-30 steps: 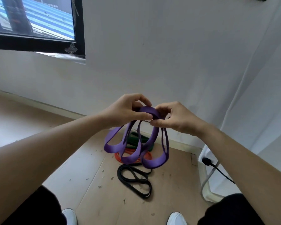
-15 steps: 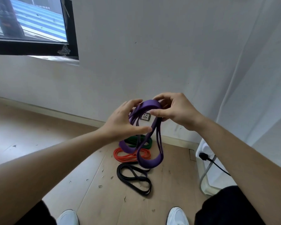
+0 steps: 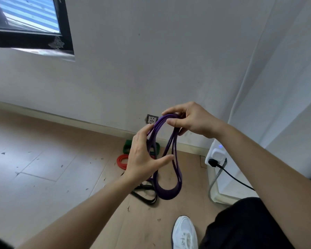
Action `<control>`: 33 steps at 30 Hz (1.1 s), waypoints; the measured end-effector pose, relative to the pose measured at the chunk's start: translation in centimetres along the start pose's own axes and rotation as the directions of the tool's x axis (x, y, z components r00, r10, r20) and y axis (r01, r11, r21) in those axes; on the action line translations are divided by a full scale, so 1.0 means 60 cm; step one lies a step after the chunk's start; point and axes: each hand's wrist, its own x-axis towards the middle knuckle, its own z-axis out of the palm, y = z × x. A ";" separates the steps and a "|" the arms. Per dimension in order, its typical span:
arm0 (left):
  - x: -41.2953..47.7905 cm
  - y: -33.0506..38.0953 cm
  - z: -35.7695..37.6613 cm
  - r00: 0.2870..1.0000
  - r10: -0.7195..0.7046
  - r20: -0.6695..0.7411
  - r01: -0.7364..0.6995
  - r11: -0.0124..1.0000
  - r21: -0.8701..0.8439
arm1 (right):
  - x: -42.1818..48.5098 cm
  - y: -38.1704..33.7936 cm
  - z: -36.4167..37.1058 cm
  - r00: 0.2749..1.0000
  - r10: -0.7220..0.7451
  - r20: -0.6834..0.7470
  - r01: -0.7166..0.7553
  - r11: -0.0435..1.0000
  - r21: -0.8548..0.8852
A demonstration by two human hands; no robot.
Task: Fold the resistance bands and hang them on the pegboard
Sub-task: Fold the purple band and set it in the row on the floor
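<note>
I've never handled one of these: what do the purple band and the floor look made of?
Purple band: probably rubber or latex, matte. It droops in limp, smooth flat loops from the right hand. Floor: pale wood-look planks, perhaps laminate or vinyl, with a slight sheen. Straight seams run between the boards.

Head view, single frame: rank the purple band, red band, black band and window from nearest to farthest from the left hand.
1. Purple band: against the left hand, hanging from the right hand.
2. Red band and black band: both on the floor beneath the hand, too close to call.
3. Window: upper left on the far wall.
</note>
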 end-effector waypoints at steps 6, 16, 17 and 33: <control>-0.036 -0.010 0.050 0.984 -0.125 -0.127 0.134 0.989 0.064 | -0.009 0.015 0.015 0.999 0.041 -0.024 -0.039 0.996 0.078; -0.053 -0.073 0.062 0.982 -0.053 -0.183 0.064 0.997 0.052 | -0.022 0.030 0.026 0.991 0.115 0.061 -0.123 0.982 0.141; -0.054 -0.081 0.060 0.987 -0.022 -0.159 0.032 0.998 0.063 | -0.024 0.033 0.026 0.989 0.127 0.074 -0.138 0.978 0.158; -0.090 -0.216 -0.027 0.935 -0.014 0.354 -0.151 0.888 0.435 | -0.067 0.207 0.145 0.807 0.508 0.303 -0.580 0.779 0.239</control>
